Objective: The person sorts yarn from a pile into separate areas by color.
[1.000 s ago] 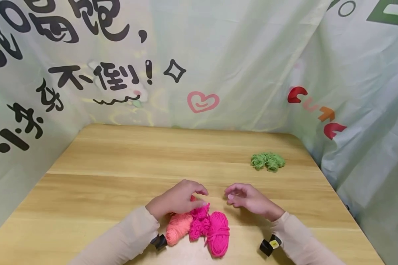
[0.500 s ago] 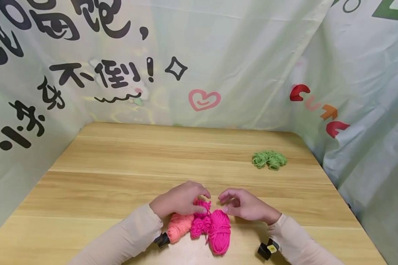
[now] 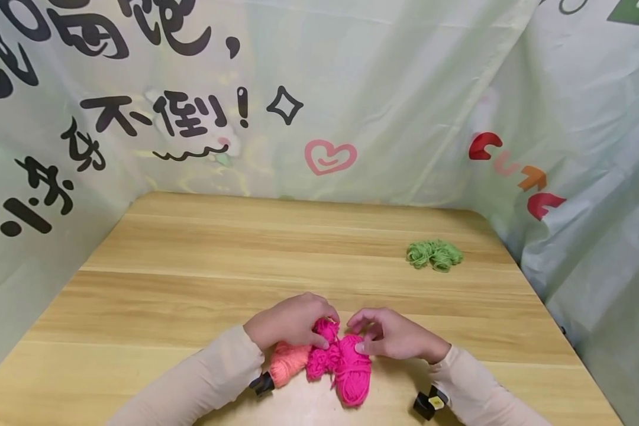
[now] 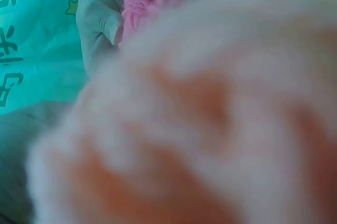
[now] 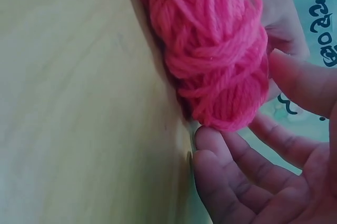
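Observation:
In the head view, three balls of yarn lie side by side near the front of the table. My left hand bends over a crumpled magenta ball, its thumb and forefinger on either side of that ball's far end. A coral ball sits under the left wrist and fills much of the left wrist view as a blur. My right hand holds the far end of a smooth oval magenta ball. In the right wrist view, the thumb meets this ball's side while curled fingers lie against its end.
A loose bundle of green yarn lies at the back right of the wooden table. Printed cloth hangs behind and along both sides. Black wrist cameras sit under both cuffs.
My right hand has come left and nearer to me, onto the oval magenta ball. My left hand has lowered slightly, its thumb and forefinger now around the crumpled magenta ball. The head view tilts slightly.

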`<action>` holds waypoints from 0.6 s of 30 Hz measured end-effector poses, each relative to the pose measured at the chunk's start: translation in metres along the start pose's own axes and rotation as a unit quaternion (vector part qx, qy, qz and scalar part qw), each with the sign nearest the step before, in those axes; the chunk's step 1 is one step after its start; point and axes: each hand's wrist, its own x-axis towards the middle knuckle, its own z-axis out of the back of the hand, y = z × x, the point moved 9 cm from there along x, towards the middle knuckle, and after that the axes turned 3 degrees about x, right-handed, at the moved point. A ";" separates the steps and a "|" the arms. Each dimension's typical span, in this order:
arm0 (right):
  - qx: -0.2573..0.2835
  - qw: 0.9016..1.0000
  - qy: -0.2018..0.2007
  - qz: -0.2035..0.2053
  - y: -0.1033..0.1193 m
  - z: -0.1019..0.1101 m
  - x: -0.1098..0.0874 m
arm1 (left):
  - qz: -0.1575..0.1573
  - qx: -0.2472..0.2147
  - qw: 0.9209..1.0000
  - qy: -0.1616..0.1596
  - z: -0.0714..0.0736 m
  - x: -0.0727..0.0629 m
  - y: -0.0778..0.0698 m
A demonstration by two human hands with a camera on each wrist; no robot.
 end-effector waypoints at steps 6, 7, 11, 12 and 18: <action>-0.006 1.000 0.010 0.005 0.002 -0.003 0.000 | 0.000 -0.008 1.000 0.014 -0.004 0.000 0.000; -0.008 1.000 0.011 0.006 0.002 -0.004 0.000 | -0.001 -0.010 1.000 0.015 -0.004 -0.001 0.000; -0.015 1.000 0.013 0.010 0.002 -0.005 0.000 | 0.001 -0.011 1.000 0.013 -0.005 -0.001 0.001; -0.018 1.000 0.013 0.010 0.002 -0.005 0.000 | 0.001 -0.009 1.000 0.012 -0.005 -0.001 0.001; -0.041 0.999 0.008 0.003 -0.001 -0.006 0.002 | -0.002 -0.012 1.000 0.010 -0.006 -0.001 0.002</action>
